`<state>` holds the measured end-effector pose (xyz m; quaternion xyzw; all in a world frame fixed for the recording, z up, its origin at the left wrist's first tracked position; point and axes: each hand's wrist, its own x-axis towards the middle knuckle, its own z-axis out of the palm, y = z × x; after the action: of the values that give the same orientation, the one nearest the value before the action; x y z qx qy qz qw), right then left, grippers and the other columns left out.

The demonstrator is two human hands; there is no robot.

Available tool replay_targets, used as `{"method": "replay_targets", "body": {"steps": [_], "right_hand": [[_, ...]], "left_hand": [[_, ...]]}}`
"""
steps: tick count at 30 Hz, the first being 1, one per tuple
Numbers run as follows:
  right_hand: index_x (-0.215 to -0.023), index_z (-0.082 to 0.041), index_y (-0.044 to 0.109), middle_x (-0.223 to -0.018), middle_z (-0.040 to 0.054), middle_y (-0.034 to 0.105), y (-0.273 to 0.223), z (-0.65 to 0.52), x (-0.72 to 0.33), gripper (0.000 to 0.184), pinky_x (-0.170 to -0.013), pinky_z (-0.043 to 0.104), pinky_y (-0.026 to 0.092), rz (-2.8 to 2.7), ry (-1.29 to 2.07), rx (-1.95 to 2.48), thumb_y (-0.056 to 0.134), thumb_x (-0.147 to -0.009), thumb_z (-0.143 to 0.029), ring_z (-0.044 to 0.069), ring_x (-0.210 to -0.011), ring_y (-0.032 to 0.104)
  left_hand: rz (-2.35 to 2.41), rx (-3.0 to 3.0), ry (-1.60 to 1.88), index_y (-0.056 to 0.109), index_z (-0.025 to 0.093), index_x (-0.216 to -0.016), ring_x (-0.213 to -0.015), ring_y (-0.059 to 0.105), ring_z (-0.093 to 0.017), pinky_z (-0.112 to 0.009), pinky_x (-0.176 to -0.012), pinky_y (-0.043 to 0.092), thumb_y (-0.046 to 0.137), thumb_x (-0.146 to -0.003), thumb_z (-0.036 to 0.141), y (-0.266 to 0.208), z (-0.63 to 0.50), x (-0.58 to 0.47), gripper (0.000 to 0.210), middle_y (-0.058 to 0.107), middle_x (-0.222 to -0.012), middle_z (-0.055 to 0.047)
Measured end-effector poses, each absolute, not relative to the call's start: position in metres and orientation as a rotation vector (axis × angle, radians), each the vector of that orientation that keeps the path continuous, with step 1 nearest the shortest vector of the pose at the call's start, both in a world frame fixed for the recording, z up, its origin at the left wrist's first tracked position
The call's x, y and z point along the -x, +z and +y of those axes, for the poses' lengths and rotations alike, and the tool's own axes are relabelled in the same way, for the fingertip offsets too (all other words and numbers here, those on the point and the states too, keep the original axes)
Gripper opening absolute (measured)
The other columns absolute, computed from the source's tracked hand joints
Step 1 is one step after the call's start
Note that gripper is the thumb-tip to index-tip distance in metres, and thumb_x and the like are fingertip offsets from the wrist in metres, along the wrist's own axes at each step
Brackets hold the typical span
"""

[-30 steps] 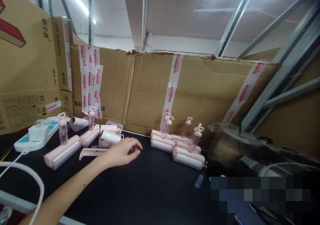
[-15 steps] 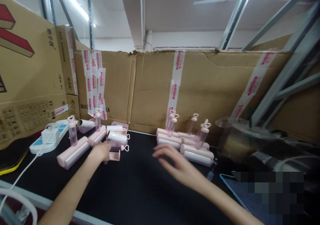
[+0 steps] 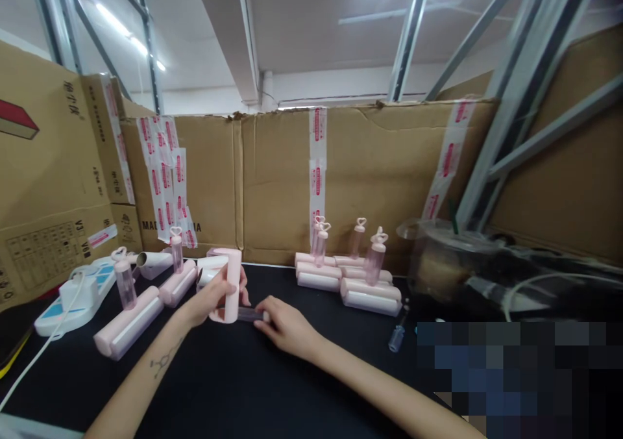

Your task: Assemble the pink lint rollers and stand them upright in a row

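Left hand (image 3: 210, 301), lower left of centre: fingers clamped on pink shell (image 3: 233, 289), held roughly upright. Right hand (image 3: 288, 327), just right of it: fingers closed on the end of clear handle (image 3: 248, 315), lying sideways; its other end meets the shell's lower end, can't tell if joined. Black worktop (image 3: 272, 393) below. Pink roller (image 3: 129, 322) lower left, screwdriver (image 3: 397, 338) lower right, power strip (image 3: 53, 321) far left.

We have the long pink plastic cover (image 3: 234, 273) between pink cylindrical plastic rollers (image 3: 370, 291), before a flat brown cardboard wall (image 3: 275, 179).
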<state>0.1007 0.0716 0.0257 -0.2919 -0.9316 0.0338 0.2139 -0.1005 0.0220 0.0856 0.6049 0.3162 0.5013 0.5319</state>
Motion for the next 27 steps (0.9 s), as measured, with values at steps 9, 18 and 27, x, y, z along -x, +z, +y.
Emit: {"method": "replay_targets", "body": {"steps": [9,18,27], "right_hand": [[-0.123,-0.023,0.049,-0.089,0.0031,0.058,0.036,0.043,-0.184,0.036,-0.073,0.025,0.049,-2.186,0.321,0.903,0.045,-0.089,-0.031,0.014,-0.078,0.058],[-0.127,-0.024,0.047,-0.093,0.0054,0.056,0.035,0.030,-0.183,0.036,-0.061,0.020,0.048,-2.393,-0.099,0.729,0.042,-0.091,-0.024,0.009,-0.064,0.057],[-0.126,-0.018,0.048,-0.090,0.0101,0.064,0.038,0.023,-0.189,0.040,-0.064,0.025,0.050,-2.367,-0.771,0.460,0.038,-0.088,-0.009,0.014,-0.073,0.060]], "left_hand": [[0.849,-1.058,1.305,0.041,0.023,-0.109,-0.037,0.045,-0.009,-0.022,-0.036,0.038,0.039,-0.075,0.065,0.035,0.043,0.052,0.054,0.046,-0.063,0.006],[0.987,-1.096,1.202,0.044,0.020,-0.085,-0.039,0.047,-0.007,-0.020,-0.038,0.040,0.040,-0.075,0.068,0.022,0.035,0.039,0.049,0.052,-0.065,0.004],[1.024,-1.055,1.219,0.042,0.020,-0.083,-0.040,0.046,-0.007,-0.021,-0.040,0.040,0.042,-0.073,0.068,0.029,0.027,0.033,0.049,0.051,-0.060,0.005]]}}
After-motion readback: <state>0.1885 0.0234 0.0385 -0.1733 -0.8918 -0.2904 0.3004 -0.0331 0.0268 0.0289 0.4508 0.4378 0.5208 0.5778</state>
